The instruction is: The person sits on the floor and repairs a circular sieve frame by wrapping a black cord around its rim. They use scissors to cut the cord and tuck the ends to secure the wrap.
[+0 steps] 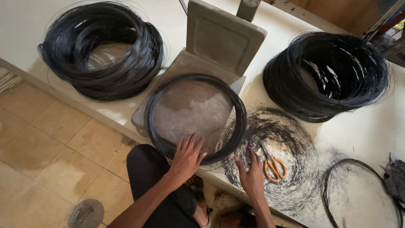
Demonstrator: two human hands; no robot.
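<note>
Soft even daylight, sharp, faint shadows

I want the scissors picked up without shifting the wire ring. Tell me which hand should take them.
Right hand, probably. It lies flat on the tabletop just beside the orange-handled scissors, with nothing between. The left hand rests on the thin black wire ring, farther from them, so it can steady that.

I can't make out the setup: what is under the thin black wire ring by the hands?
The thin black wire ring lies on a flat grey slab; what is beneath the slab is covered.
</note>
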